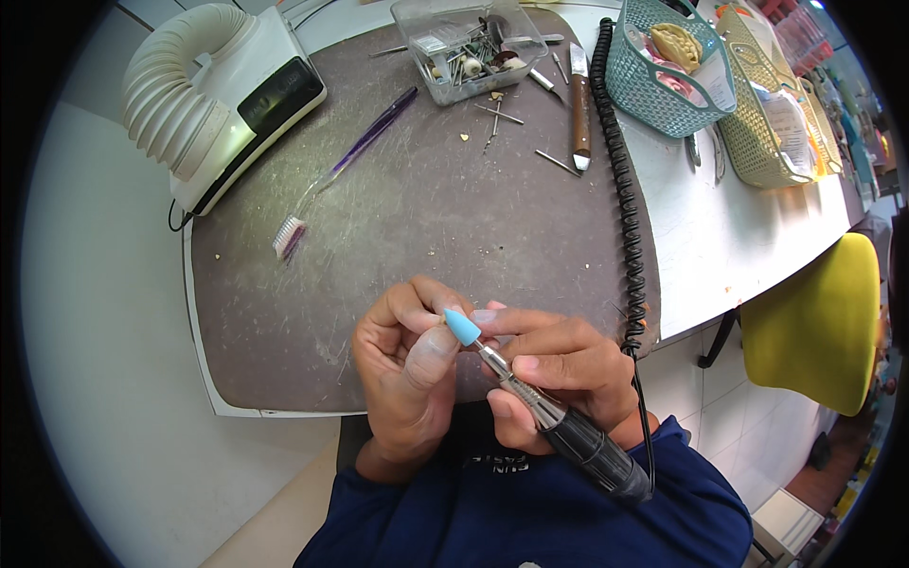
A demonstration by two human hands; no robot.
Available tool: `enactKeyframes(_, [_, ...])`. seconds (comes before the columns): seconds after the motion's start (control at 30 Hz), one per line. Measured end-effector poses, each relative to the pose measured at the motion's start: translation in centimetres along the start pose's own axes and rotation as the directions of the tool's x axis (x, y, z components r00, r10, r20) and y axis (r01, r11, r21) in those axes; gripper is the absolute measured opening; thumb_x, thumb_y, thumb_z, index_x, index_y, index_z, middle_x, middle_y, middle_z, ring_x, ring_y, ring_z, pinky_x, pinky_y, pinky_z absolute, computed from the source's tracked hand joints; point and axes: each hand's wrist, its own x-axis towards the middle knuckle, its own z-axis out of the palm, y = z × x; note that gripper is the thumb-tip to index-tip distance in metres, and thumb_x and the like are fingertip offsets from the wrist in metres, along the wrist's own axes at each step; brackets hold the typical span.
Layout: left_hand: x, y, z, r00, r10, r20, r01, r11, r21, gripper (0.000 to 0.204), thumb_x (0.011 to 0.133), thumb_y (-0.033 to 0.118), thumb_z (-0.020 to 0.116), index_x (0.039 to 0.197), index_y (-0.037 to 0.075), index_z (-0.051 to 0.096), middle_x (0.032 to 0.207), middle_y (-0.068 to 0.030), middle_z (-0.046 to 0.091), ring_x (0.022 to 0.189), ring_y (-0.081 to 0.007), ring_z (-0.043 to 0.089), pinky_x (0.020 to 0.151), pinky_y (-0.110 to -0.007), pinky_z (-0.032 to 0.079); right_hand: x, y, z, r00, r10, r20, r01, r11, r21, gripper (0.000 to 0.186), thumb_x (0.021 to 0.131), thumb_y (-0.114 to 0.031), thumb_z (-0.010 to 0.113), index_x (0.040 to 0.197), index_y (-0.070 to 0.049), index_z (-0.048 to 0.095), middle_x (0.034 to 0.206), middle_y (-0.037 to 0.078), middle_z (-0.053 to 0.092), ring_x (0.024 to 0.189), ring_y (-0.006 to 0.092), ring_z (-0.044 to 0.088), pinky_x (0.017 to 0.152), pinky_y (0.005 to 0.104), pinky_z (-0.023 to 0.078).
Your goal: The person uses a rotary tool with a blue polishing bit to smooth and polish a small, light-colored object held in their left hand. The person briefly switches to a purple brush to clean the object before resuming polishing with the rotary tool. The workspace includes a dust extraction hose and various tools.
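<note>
My right hand [578, 364] grips a rotary handpiece [592, 450] with a black body and a metal nose. A light blue cone-shaped polishing bit [461, 327] sits in its end, angled up toward the left. My left hand [407, 364] is closed in a pinch at the cone's tip. Between its thumb and fingers a tiny pale yellowish bit shows, mostly hidden, and I cannot tell what it is. Both hands are close together over the near edge of the grey-brown mat [312, 322], with fingertips almost meeting around the cone.
A white machine with a ribbed hose [256, 104] stands at the far left. Beyond my hands lie a purple toothbrush [360, 142], a clear box of small bits [464, 80] and a wooden-handled knife [580, 118]. A black coiled cord [627, 208] runs down the right, near baskets [663, 104] and a yellow chair [814, 327].
</note>
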Motion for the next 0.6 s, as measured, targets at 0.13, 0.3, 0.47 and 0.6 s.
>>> enactKeyframes(0.13, [0.1, 0.3, -0.2, 0.999, -0.034, 0.018, 0.034, 0.999, -0.032, 0.013, 0.088, 0.005, 0.066, 0.083, 0.006, 0.053, 0.089, -0.0071, 0.059, 0.082, -0.0149, 0.063, 0.079, -0.033, 0.055, -0.1, -0.1, 0.3, 0.999, 0.028, -0.041, -0.026, 0.999, 0.043, 0.035, 0.076, -0.002, 0.080, 0.103, 0.000, 0.057, 0.095, 0.019, 0.068, 0.098, 0.0356, 0.070, 0.086, 0.0431, 0.059])
enactKeyframes(0.3, [0.1, 0.4, 0.0, 0.998, -0.065, -0.001, 0.065, 0.997, -0.050, 0.012, 0.089, 0.006, 0.065, 0.084, 0.006, 0.054, 0.090, -0.0069, 0.059, 0.084, -0.0157, 0.064, 0.081, -0.034, 0.055, 0.1, 0.1, -0.2, 0.998, -0.022, 0.058, 0.023, 1.000, -0.014, 0.038, 0.076, 0.000, 0.079, 0.105, 0.001, 0.054, 0.098, 0.021, 0.066, 0.101, 0.0372, 0.069, 0.088, 0.0458, 0.058])
enactKeyframes(0.47, [0.4, 0.5, 0.1, 0.997, -0.076, 0.031, 0.077, 0.996, -0.049, 0.012, 0.090, 0.006, 0.065, 0.085, 0.006, 0.054, 0.092, -0.0076, 0.059, 0.085, -0.0165, 0.064, 0.084, -0.035, 0.056, 0.0, 0.0, -0.2, 1.000, 0.004, 0.026, -0.004, 1.000, 0.019, 0.039, 0.078, 0.002, 0.076, 0.108, 0.002, 0.051, 0.100, 0.022, 0.064, 0.104, 0.0377, 0.068, 0.090, 0.0474, 0.057])
enactKeyframes(0.6, [0.6, 0.9, 0.1, 0.995, -0.095, -0.002, 0.094, 0.993, -0.069, 0.008, 0.091, 0.003, 0.064, 0.092, 0.004, 0.055, 0.096, -0.0093, 0.061, 0.089, -0.0166, 0.065, 0.086, -0.035, 0.058, 0.4, -0.1, -0.9, 0.997, 0.067, 0.031, -0.070, 0.992, 0.108, 0.036, 0.080, 0.003, 0.072, 0.109, 0.002, 0.050, 0.099, 0.022, 0.064, 0.100, 0.0333, 0.069, 0.087, 0.0437, 0.057])
